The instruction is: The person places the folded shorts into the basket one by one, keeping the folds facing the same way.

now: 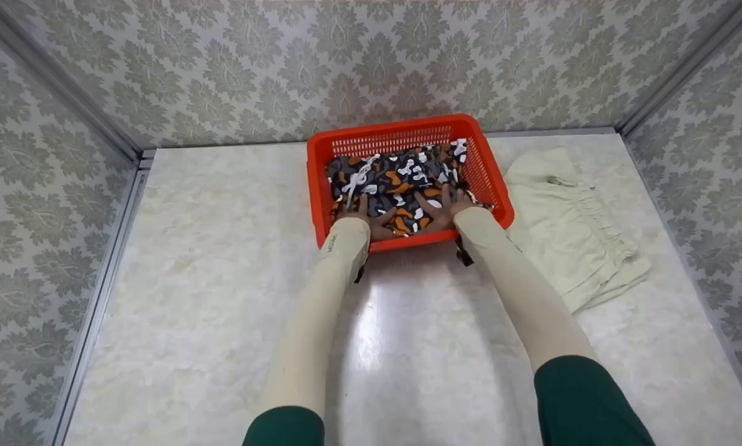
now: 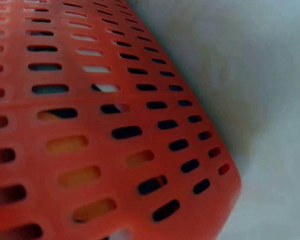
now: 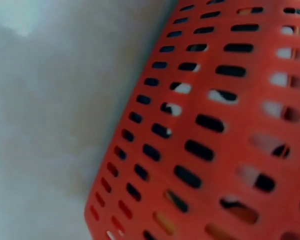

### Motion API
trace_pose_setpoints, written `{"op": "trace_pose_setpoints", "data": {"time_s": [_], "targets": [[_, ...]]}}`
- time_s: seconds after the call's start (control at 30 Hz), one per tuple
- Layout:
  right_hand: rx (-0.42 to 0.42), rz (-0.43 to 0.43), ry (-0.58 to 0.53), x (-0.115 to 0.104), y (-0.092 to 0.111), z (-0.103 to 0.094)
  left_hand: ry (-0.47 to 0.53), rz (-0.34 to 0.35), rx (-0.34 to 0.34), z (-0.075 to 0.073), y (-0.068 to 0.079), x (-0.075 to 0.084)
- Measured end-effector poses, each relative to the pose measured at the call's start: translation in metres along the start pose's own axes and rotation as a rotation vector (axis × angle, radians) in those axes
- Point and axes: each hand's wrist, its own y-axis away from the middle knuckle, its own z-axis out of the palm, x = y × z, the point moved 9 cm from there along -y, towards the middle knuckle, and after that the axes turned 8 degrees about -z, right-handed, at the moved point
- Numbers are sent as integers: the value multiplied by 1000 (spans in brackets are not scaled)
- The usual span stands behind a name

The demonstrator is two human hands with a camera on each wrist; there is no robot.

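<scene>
Patterned shorts [image 1: 402,179] in black, orange, grey and white, with a white drawstring [image 1: 360,176], lie inside a red plastic basket [image 1: 318,186]. My left hand [image 1: 371,218] rests on the cloth near the basket's front left, fingers spread. On the front right, my right hand [image 1: 448,207] presses the same cloth, also with spread fingers. Both wrists cross the basket's front rim. Each wrist view is filled by the slotted outer wall of the basket [image 2: 100,145], with the printed cloth showing through the slots [image 3: 200,150]; neither hand appears there.
Beige trousers [image 1: 569,229] with an elastic waist lie on the pale table [image 1: 222,279] right of the basket. Patterned wall panels [image 1: 377,62] stand behind and at both sides, with metal edging [image 1: 98,297] along the left.
</scene>
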Motion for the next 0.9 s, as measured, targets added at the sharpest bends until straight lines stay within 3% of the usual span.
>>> {"op": "trace_pose_setpoints", "data": {"time_s": [0.03,0.17,0.33,0.4,0.47,0.63,0.77,0.9], "targets": [[3,7,-13,-2,3,-2,137,-24,2,-4,8,-3],[34,-32,-118,-21,31,-11,248,-10,88,-13,37,-1],[276,-228,-200,-48,78,-34,234,-41,392,-26,74,-3],[373,-298,-182,-56,99,-39,242,-47,493,-23,94,-6],[460,-336,-115,-60,114,-34,230,-34,561,-12,103,-5],[706,-311,117,-63,130,-19,154,15,751,5,103,-7],[822,-239,118,-66,129,-15,111,47,895,2,101,-16],[870,-176,123,-72,126,-15,78,97,916,-6,96,-27]]}}
